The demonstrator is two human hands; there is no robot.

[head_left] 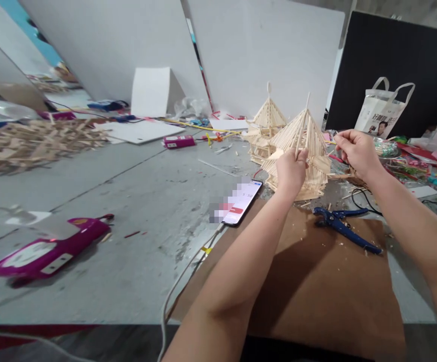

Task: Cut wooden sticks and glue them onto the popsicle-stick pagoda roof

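Slightly right of centre stands a pagoda-like model [316, 136] built of thin wooden sticks, with a pointed roof and a tall spike on top. My left hand [292, 168] is closed at the front of its roof, pinching a thin wooden stick [300, 133] that slants up along the slope. To the right of the model, my right hand [357, 153] is raised with thumb and forefinger pinched together. Whatever it holds, if anything, is too small to make out. A second, similar stick model [267, 118] stands behind, partly hidden by the first.
Blue-handled cutters [344, 229] lie on brown cardboard [327, 291]. A lit phone [244, 201] with a white cable is beside the cardboard. A magenta glue gun [52, 251] lies left, a pile of wooden sticks [33, 143] behind it. A white bag [380, 113] and clutter fill the right.
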